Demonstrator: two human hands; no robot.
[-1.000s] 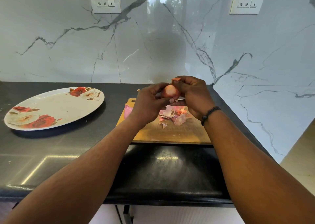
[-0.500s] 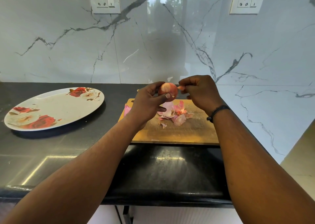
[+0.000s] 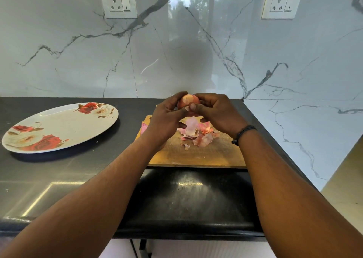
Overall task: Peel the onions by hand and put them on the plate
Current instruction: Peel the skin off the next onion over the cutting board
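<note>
Both hands, the left hand [image 3: 167, 118] and right hand [image 3: 214, 114], grip 1 small round pinkish onion [image 3: 188, 100] in the air above the rectangular wooden cutting board [image 3: 196, 155]. It looks light, firm and slick once bare; the papery skin should tear, so pinching a loose edge seems best. Pink peel scraps [image 3: 196, 134] litter the board. The oval rose-patterned plate [image 3: 59, 128] sits well apart on the black tabletop [image 3: 59, 179], with nothing between.

One onion [image 3: 189, 100], in my two hands, left [image 3: 167, 120] and right [image 3: 218, 114]. One plate [image 3: 59, 127], at the table's [image 3: 59, 175] left side. One cutting board [image 3: 196, 153], toward its right edge. One heap of peelings [image 3: 194, 133] on the board; pieces too jumbled to count. Two wall sockets: [image 3: 118, 2] and [image 3: 281, 3]. One wristband [image 3: 242, 133].
</note>
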